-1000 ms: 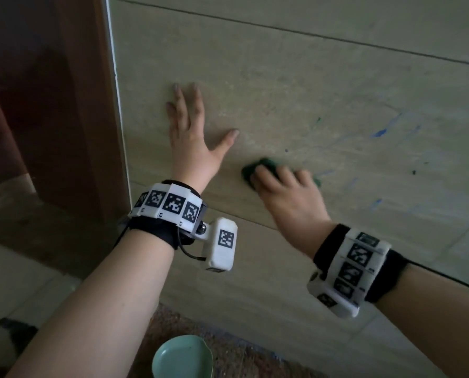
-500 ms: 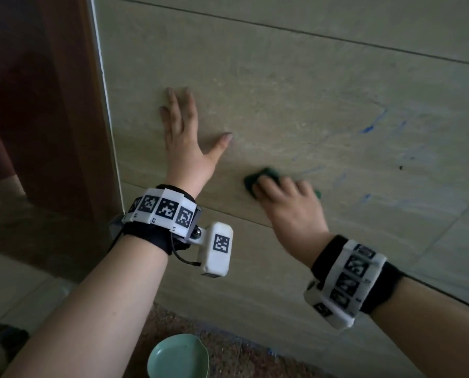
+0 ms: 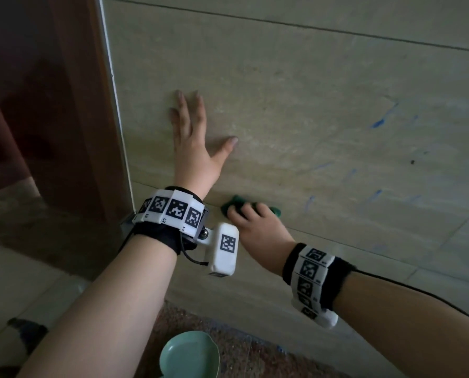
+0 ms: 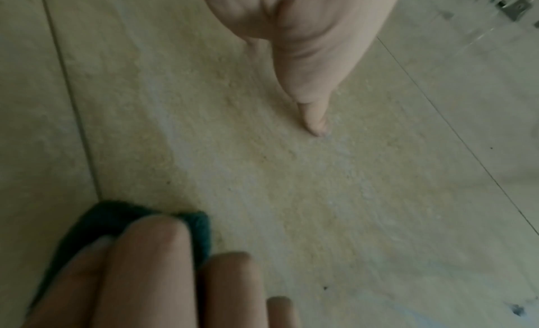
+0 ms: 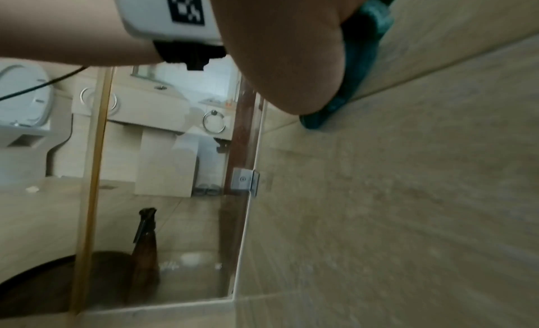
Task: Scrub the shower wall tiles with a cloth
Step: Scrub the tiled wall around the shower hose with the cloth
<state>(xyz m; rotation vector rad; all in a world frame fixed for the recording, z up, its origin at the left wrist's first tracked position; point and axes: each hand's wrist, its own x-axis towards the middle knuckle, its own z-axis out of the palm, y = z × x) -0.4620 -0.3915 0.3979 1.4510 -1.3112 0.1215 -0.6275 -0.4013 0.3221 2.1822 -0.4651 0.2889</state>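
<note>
Lower on the wall tiles (image 3: 296,110) than a second ago, the green cloth (image 3: 234,203) sits on a grout line under the right hand's (image 3: 257,227) pressing fingers, while the left hand (image 3: 193,148) lies flat and spread just above, a green bowl (image 3: 189,356) below.

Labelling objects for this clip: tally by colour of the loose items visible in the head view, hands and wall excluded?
Dark green: 1, the dark green scrubbing cloth pressed to the beige tiled wall under the right hand.
Pale green: 1, the pale green round dish on the floor below.
Total: 2.
</note>
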